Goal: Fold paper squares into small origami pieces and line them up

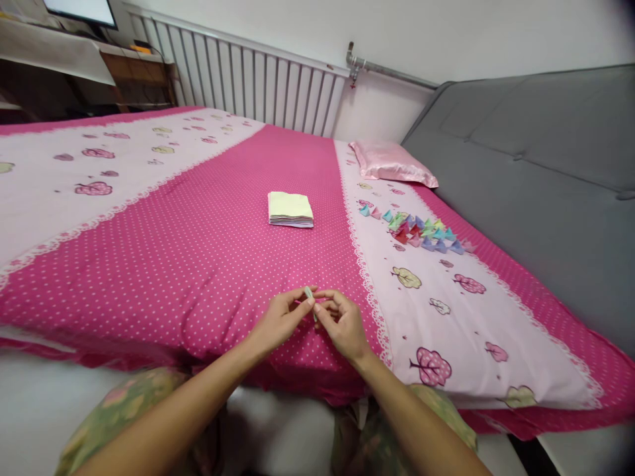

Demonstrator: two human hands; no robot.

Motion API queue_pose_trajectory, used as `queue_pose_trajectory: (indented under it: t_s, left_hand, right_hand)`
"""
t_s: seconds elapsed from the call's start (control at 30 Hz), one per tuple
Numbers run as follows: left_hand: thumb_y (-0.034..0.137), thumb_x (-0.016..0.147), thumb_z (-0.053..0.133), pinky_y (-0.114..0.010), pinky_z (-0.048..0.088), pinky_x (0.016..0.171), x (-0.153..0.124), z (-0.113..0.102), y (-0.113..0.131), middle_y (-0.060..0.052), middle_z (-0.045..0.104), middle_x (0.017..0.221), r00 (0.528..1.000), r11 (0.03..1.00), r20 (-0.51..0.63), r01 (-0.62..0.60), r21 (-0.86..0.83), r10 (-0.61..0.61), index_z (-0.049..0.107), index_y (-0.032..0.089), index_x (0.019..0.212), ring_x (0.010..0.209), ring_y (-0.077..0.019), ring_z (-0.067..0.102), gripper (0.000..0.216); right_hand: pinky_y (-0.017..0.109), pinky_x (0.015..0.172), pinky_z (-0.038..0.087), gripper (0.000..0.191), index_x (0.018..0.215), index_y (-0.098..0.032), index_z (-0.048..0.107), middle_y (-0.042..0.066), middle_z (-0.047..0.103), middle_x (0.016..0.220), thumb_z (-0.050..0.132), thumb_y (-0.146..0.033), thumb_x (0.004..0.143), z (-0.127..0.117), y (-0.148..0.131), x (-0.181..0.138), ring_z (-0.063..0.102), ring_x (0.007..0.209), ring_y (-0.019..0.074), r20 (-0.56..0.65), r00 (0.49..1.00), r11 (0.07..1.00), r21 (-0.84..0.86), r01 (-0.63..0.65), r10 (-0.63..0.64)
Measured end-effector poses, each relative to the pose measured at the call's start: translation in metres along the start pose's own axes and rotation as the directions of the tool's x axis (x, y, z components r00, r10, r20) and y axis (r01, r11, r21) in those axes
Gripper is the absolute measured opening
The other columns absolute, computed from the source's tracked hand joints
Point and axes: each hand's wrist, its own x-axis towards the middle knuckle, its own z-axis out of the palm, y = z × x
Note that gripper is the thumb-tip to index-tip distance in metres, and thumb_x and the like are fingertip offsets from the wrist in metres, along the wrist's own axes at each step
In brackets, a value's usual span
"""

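My left hand (286, 312) and my right hand (342, 325) meet above the near edge of the bed. Between their fingertips they pinch a small folded piece of pale paper (309, 292), mostly hidden by the fingers. Both hands are closed on it, thumbs toward me. Farther off on the pink dotted bedspread lies a stack of square paper (290, 206), pale yellow on top. To the right, several small folded paper boats (415, 231) in many colours are grouped on the light printed strip.
A pink pillow (391, 164) lies at the far right against the grey headboard (536, 152). Behind the bed a white radiator (248, 73) lines the wall, with a pipe (391, 71) beside it. A desk (133, 66) with a monitor (86, 10) stands far left.
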Motion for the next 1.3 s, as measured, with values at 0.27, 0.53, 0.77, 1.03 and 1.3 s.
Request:
queue_pose_trajectory:
  t_s: [0.27,0.53,0.77,1.03,1.3]
  left_hand:
    - [0.034,0.082,0.049,-0.024,0.043,0.061,-0.0013,-0.0011,0.0009,-0.004,0.062,0.079,1.0,1.0,0.021,0.022,0.01,-0.023,0.062,0.014,0.099,0.07,-0.0137,0.054,0.029]
    - [0.032,0.082,0.048,-0.025,0.044,0.061,-0.0022,0.0003,0.0033,-0.002,0.061,0.071,0.998,0.999,0.055,0.021,-0.051,-0.018,0.062,0.014,0.097,0.065,-0.0135,0.057,0.027]
    - [0.032,0.084,0.044,-0.025,0.044,0.063,-0.0024,-0.0022,0.0006,-0.004,0.063,0.076,0.999,0.995,0.031,-0.035,0.092,0.032,0.061,0.015,0.097,0.069,-0.0143,0.057,0.028]
    - [0.023,0.08,0.044,-0.027,0.045,0.066,-0.0044,-0.0004,-0.0019,-0.005,0.064,0.084,0.997,0.93,-0.037,-0.044,0.364,0.062,0.061,0.015,0.09,0.074,-0.0163,0.057,0.021]
    - [0.01,0.072,0.043,-0.031,0.043,0.076,-0.0073,0.0057,0.0005,-0.006,0.062,0.088,0.985,0.793,-0.07,-0.084,0.603,0.158,0.059,0.017,0.095,0.084,-0.0186,0.055,0.029]
  right_hand:
    - [0.023,0.049,0.046,0.019,0.095,-0.017,0.055,-0.002,0.06,0.06,0.055,-0.029,0.08,0.0006,-0.0007,0.0004,0.057,0.049,0.0108,0.029,0.999,0.999,0.034,-0.039,0.038]
    - [0.022,0.049,0.046,0.019,0.095,-0.018,0.054,-0.002,0.059,0.059,0.054,-0.03,0.081,0.0004,0.0008,0.0002,0.057,0.048,0.0101,0.07,0.997,0.997,0.062,-0.048,0.044]
    - [0.022,0.048,0.045,0.019,0.098,-0.018,0.053,-0.003,0.058,0.06,0.049,-0.03,0.083,-0.0011,-0.0001,0.0001,0.057,0.048,0.0105,0.09,0.996,1.0,-0.007,-0.024,0.025]
    - [0.022,0.048,0.04,0.02,0.099,-0.018,0.055,0.0,0.063,0.065,0.044,-0.024,0.084,-0.0002,0.0003,-0.0032,0.055,0.048,0.0116,0.062,0.991,0.919,-0.372,0.132,-0.117]
    - [0.023,0.05,0.043,0.024,0.103,-0.02,0.048,-0.001,0.065,0.069,0.047,-0.021,0.079,0.0055,0.0041,-0.0063,0.058,0.05,0.0125,0.05,0.994,0.908,-0.404,0.111,-0.099]
